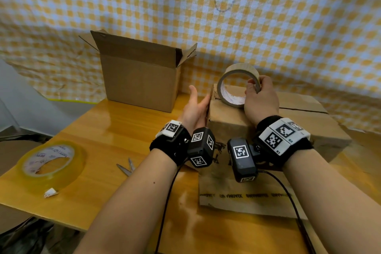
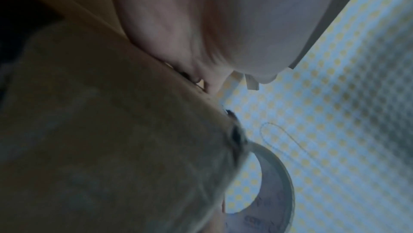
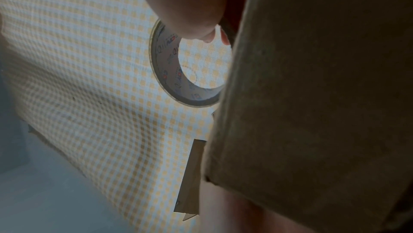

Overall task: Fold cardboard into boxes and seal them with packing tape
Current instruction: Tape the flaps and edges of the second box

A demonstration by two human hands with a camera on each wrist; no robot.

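Here we see the closed box (image 1: 268, 126) lying near the right edge of the surface (image 1: 115, 130), its top flaps meeting along a dark seam. On its top, at the left end, stands the brown tape roll (image 1: 237, 86), upright on its rim. Our right hand (image 1: 260, 101) grips that roll, fingers (image 1: 252, 86) curled over its rim and thumb side hooked through the core; the right wrist view shows a fingertip inside the ring. Our left hand (image 1: 195, 109) is flat and straight-fingered, palm pressed against the box's left end wall, holding nothing. Under the box lies a flat printed cardboard sheet (image 1: 243, 198), reaching toward the near edge. Toward the far edge, left of the closed box and apart from it, an open box (image 1: 140, 80) stands upright with flaps raised. Near the left edge a clear tape roll (image 1: 53, 161) lies flat, and scissors (image 1: 127, 168) lie between it and our left wrist. A yellow checked cloth (image 1: 288, 16) hangs behind.
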